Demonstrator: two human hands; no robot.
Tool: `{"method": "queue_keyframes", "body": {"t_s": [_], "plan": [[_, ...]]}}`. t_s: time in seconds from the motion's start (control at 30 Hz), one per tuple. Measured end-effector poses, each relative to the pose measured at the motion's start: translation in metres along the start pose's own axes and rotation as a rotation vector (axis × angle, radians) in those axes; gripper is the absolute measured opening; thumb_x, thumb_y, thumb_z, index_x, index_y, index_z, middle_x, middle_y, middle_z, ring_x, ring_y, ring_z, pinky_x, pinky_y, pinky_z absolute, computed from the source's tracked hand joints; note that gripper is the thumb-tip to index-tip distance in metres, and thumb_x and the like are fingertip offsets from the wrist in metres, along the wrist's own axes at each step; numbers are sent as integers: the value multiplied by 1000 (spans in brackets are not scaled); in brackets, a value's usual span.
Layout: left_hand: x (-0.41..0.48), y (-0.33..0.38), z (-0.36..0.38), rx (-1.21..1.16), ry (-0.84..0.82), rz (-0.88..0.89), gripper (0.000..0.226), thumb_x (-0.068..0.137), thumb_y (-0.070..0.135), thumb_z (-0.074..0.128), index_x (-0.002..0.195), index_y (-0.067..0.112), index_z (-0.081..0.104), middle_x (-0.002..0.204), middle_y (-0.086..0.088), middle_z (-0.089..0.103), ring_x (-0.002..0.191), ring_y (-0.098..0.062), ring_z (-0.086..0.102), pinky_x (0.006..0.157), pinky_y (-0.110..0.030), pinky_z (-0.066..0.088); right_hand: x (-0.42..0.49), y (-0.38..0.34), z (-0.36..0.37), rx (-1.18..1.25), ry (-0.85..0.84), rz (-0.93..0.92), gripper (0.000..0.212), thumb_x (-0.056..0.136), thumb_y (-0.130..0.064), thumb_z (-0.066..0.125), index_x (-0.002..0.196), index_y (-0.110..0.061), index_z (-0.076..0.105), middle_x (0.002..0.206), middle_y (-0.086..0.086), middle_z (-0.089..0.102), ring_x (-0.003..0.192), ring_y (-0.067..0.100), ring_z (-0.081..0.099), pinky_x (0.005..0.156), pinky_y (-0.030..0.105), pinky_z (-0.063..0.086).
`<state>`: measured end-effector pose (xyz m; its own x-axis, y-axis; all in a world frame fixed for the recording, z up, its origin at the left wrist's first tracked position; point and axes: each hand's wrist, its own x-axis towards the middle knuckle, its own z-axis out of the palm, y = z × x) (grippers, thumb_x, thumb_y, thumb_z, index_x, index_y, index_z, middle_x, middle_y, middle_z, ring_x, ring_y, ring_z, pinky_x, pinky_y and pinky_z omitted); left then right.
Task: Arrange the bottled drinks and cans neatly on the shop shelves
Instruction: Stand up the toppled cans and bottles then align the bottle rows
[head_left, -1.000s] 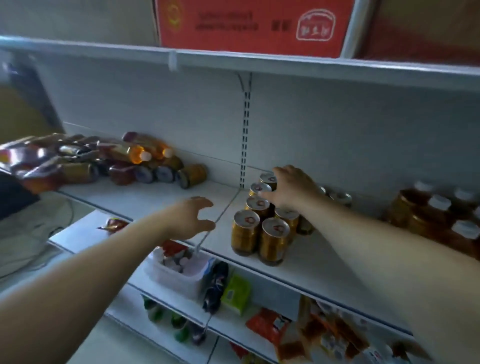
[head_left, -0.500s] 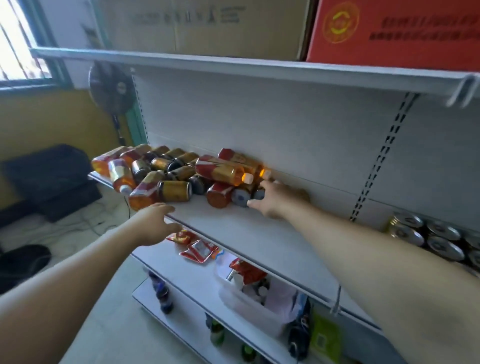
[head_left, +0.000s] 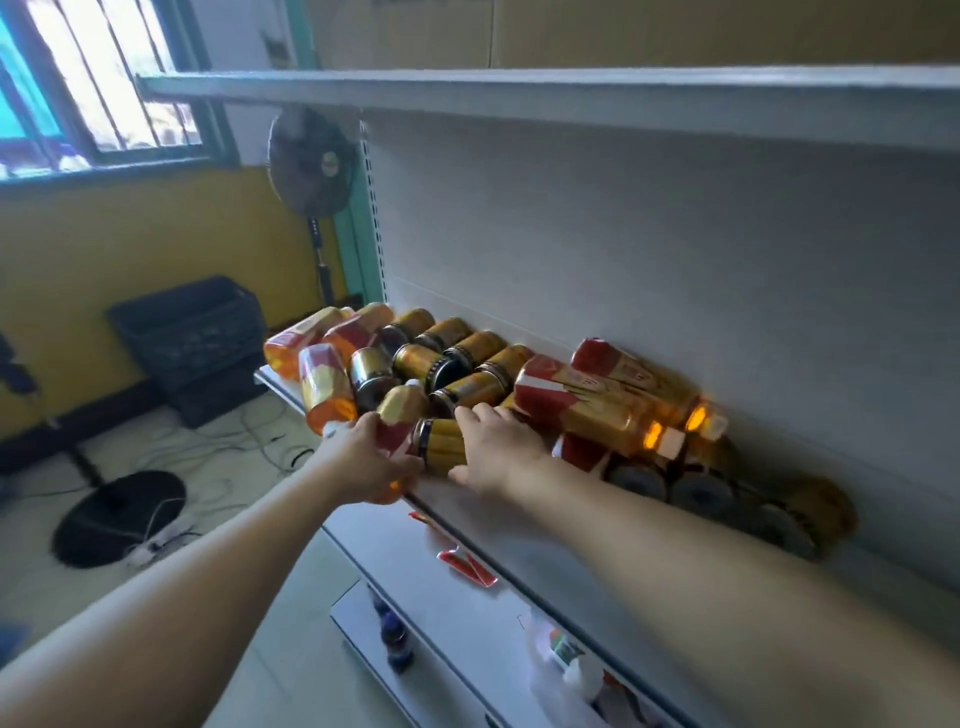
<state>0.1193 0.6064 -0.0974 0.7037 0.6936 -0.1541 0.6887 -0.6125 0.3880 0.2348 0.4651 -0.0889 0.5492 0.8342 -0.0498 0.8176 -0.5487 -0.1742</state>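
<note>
While your left hand curls its fingers round a bottle of orange drink, that bottle lies on its side at the very front edge of the middle shelf, its red label under your grip. Just beside it on the right lies a gold can, also on its side. Your right hand rests on this can with the fingers fairly straight over its top and the thumb spread apart below, so it touches rather than clamps.

Behind both, more gold cans and orange bottles lie jumbled toward the left end of the shelf. To the right of your wrist, two red-labelled bottles with white caps lie stacked on a row of cans on their sides, dark ends facing you, against the grey back panel.

An upper shelf carries cardboard boxes. On the lower shelf lies a red packet, and further down stand dark bottles. Off to the left you have a standing fan, a black crate on the floor and a barred window
</note>
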Motion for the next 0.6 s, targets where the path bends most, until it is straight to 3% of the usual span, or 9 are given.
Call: {"method": "queue_keyframes", "body": {"t_s": [0.07, 0.13, 0.2, 0.3, 0.4, 0.47, 0.53, 0.6], "plan": [[14, -1, 3, -18, -11, -23, 93, 67, 67, 65, 141, 24, 28, 119, -12, 46, 101, -28, 50, 85, -40, 52, 9, -2, 15, -78, 5, -16, 76, 88, -42, 60, 146, -13, 22, 141, 12, 35, 129, 33, 32, 102, 45, 33], [21, -3, 7, -38, -21, -27, 94, 67, 65, 66, 141, 25, 25, 105, -7, 45, 98, -28, 52, 83, -40, 52, 12, 0, 29, -85, 50, -6, 69, 89, -35, 59, 144, -14, 23, 138, 12, 34, 129, 33, 30, 102, 45, 33], [24, -7, 11, -114, -42, -40, 87, 70, 61, 66, 139, 26, 26, 95, -1, 41, 89, -23, 51, 73, -34, 51, 9, 5, 38, -33, 91, 23, 63, 88, -33, 58, 139, -16, 26, 137, 12, 33, 127, 33, 31, 101, 44, 33], [26, -22, 21, -278, -5, 4, 82, 72, 52, 67, 139, 31, 26, 94, 5, 46, 79, -16, 51, 59, -26, 44, 0, 9, 47, 12, 115, 70, 71, 85, -43, 59, 142, -20, 23, 137, 11, 28, 124, 31, 35, 99, 42, 33], [24, -38, 29, -540, 48, 92, 76, 72, 41, 71, 137, 36, 31, 93, 15, 48, 73, 1, 49, 49, -14, 37, -11, 6, 55, 32, 197, 148, 73, 82, -47, 61, 141, -22, 27, 129, 10, 32, 117, 30, 39, 96, 37, 33], [21, -47, 32, -719, 10, 113, 76, 77, 35, 72, 140, 35, 30, 107, 12, 49, 80, 2, 52, 53, -10, 43, -18, 0, 55, 67, 231, 230, 74, 80, -47, 63, 141, -22, 30, 124, 10, 35, 114, 30, 40, 92, 34, 36], [16, -58, 34, -900, -45, 111, 78, 78, 27, 73, 142, 33, 28, 121, 4, 50, 93, -8, 58, 71, -23, 54, -24, -8, 53, 119, 239, 306, 74, 78, -45, 66, 141, -23, 32, 123, 11, 40, 113, 31, 42, 90, 34, 38], [10, -67, 32, -1063, -102, 119, 77, 74, 20, 75, 139, 31, 34, 124, -2, 54, 101, -19, 60, 81, -36, 54, -34, -15, 51, 191, 281, 358, 73, 75, -42, 70, 138, -23, 39, 120, 11, 45, 110, 34, 47, 88, 36, 41]]}}
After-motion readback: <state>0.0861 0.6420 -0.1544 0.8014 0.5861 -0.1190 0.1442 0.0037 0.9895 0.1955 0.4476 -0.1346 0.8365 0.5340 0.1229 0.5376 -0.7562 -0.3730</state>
